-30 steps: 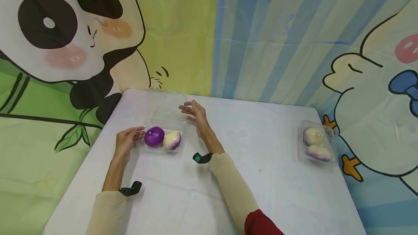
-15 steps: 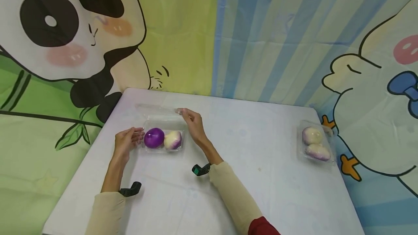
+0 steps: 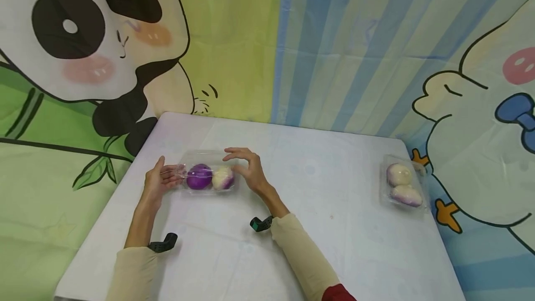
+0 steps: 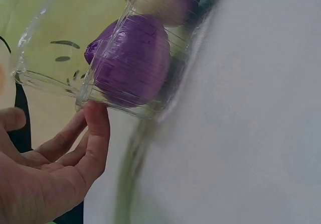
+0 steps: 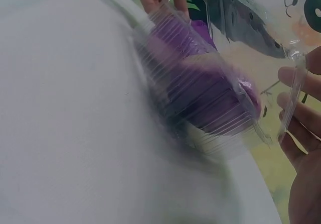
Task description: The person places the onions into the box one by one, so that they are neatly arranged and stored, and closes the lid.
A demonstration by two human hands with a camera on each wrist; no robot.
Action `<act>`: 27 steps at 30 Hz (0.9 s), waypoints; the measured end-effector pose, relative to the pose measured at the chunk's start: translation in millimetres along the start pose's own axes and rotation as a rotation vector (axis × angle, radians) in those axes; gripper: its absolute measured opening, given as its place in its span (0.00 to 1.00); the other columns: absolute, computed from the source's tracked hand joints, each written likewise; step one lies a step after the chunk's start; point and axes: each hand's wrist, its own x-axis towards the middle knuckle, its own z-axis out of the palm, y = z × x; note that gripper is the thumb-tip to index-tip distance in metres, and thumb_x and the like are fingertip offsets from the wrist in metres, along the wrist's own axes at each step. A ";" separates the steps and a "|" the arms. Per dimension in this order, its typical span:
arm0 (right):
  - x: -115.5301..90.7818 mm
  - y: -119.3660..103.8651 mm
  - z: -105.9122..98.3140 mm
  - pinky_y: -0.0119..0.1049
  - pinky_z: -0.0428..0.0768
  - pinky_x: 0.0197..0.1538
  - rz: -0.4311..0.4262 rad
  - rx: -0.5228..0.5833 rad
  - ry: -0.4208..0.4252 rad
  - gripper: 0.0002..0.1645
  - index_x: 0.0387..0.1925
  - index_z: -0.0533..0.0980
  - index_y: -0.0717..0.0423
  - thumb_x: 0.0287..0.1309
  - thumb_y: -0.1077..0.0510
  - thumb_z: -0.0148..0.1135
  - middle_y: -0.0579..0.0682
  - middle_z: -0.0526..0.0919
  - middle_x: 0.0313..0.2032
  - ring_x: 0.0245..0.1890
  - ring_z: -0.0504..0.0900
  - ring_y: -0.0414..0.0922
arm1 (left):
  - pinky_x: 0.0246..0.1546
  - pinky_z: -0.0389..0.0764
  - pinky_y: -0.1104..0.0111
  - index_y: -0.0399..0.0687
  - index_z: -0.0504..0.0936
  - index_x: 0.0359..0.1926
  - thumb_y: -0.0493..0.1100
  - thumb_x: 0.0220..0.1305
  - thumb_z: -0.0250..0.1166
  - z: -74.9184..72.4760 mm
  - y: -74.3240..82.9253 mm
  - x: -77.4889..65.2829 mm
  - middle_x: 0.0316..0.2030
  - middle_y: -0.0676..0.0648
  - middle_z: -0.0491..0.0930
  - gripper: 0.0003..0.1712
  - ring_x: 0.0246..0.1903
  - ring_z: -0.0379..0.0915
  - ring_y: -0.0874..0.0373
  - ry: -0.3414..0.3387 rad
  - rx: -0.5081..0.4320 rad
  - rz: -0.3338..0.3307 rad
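Note:
A clear plastic clamshell box (image 3: 209, 192) stands on the left part of the table, holding a purple onion (image 3: 199, 177) and a white-and-purple bulb (image 3: 223, 179). Its hinged lid (image 3: 202, 156) is tilted over them, partly lowered. My left hand (image 3: 155, 184) is at the box's left end, fingers extended and fingertips touching the rim in the left wrist view, thumb apart. At the right end, my right hand (image 3: 252, 171) holds the lid's edge between bent fingers and thumb, as the right wrist view shows.
Another clear box (image 3: 386, 201) with two white-and-purple bulbs (image 3: 400, 174) stands at the table's right edge. A white cloth covers the table (image 3: 317, 245). Printed curtains (image 3: 234, 59) hang close behind it.
The lid has swung from lying back to tilting over the onion and bulb. My right hand took its edge and came forward with it. My left hand stays at the box's left end.

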 end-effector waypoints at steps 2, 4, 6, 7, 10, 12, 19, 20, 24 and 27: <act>-2.3 2.0 0.1 0.58 0.74 0.75 -0.025 -0.029 -0.002 0.20 0.48 0.90 0.60 0.57 0.61 0.59 0.58 0.88 0.63 0.68 0.81 0.55 | 0.43 0.90 0.75 0.45 0.87 0.51 0.61 0.85 0.55 1.3 1.1 0.9 0.38 0.59 0.94 0.26 0.37 0.90 0.67 0.009 0.024 -0.009; -4.1 3.2 0.5 0.58 0.75 0.74 -0.036 -0.051 0.000 0.19 0.46 0.90 0.59 0.58 0.60 0.60 0.58 0.88 0.63 0.68 0.81 0.55 | 0.42 0.89 0.76 0.42 0.86 0.56 0.60 0.82 0.61 3.4 1.1 2.5 0.39 0.61 0.93 0.25 0.37 0.88 0.69 0.018 0.079 -0.006; -5.6 4.3 1.0 0.58 0.75 0.74 -0.043 -0.062 -0.004 0.17 0.44 0.90 0.60 0.59 0.60 0.61 0.58 0.88 0.63 0.68 0.80 0.55 | 0.41 0.88 0.77 0.38 0.84 0.61 0.58 0.80 0.66 4.8 -0.1 4.1 0.40 0.63 0.93 0.28 0.38 0.87 0.71 0.023 0.159 0.011; -6.4 4.8 1.2 0.58 0.75 0.74 -0.043 -0.068 -0.007 0.16 0.44 0.90 0.59 0.59 0.60 0.61 0.57 0.88 0.63 0.68 0.80 0.55 | 0.42 0.87 0.77 0.37 0.83 0.64 0.57 0.79 0.67 5.0 -1.2 4.3 0.40 0.64 0.93 0.29 0.39 0.87 0.72 0.022 0.209 0.023; -8.6 6.2 2.5 0.59 0.75 0.74 -0.040 -0.084 -0.016 0.14 0.42 0.91 0.58 0.59 0.62 0.64 0.55 0.88 0.63 0.69 0.79 0.55 | 0.41 0.86 0.77 0.35 0.80 0.68 0.53 0.77 0.70 4.7 -5.3 3.2 0.38 0.68 0.90 0.30 0.38 0.84 0.73 0.027 0.335 0.051; -10.2 6.1 3.0 0.60 0.75 0.75 -0.036 -0.084 -0.020 0.12 0.41 0.91 0.57 0.58 0.64 0.65 0.54 0.88 0.63 0.69 0.79 0.55 | 0.41 0.85 0.75 0.37 0.80 0.68 0.51 0.76 0.71 3.9 -7.9 1.5 0.37 0.70 0.89 0.30 0.39 0.83 0.74 0.023 0.379 0.056; -13.6 5.5 7.9 0.63 0.72 0.78 -0.059 -0.029 0.033 0.11 0.41 0.90 0.63 0.59 0.69 0.66 0.61 0.89 0.61 0.70 0.79 0.61 | 0.34 0.84 0.74 0.40 0.81 0.68 0.51 0.74 0.74 5.4 -11.2 -1.4 0.34 0.69 0.87 0.30 0.35 0.81 0.72 0.037 0.369 0.034; -14.1 4.3 8.3 0.63 0.72 0.79 -0.058 -0.011 0.061 0.11 0.42 0.90 0.64 0.60 0.70 0.66 0.62 0.89 0.61 0.71 0.79 0.61 | 0.34 0.84 0.74 0.39 0.80 0.69 0.51 0.74 0.74 6.0 -10.8 -1.7 0.34 0.70 0.87 0.31 0.35 0.81 0.72 0.039 0.373 0.033; -18.2 -3.2 8.4 0.55 0.73 0.80 0.040 0.008 0.254 0.12 0.49 0.89 0.62 0.68 0.67 0.65 0.58 0.91 0.58 0.71 0.81 0.55 | 0.35 0.85 0.75 0.35 0.77 0.72 0.50 0.75 0.74 7.8 -10.1 -2.0 0.35 0.70 0.87 0.35 0.36 0.81 0.72 0.043 0.377 0.027; -24.6 -9.2 7.3 0.47 0.81 0.73 0.215 -0.019 0.393 0.14 0.53 0.89 0.57 0.75 0.57 0.64 0.52 0.92 0.55 0.64 0.87 0.51 | 0.36 0.85 0.75 0.36 0.75 0.74 0.51 0.74 0.74 8.1 -10.4 -2.0 0.35 0.71 0.87 0.36 0.36 0.81 0.73 0.050 0.377 0.011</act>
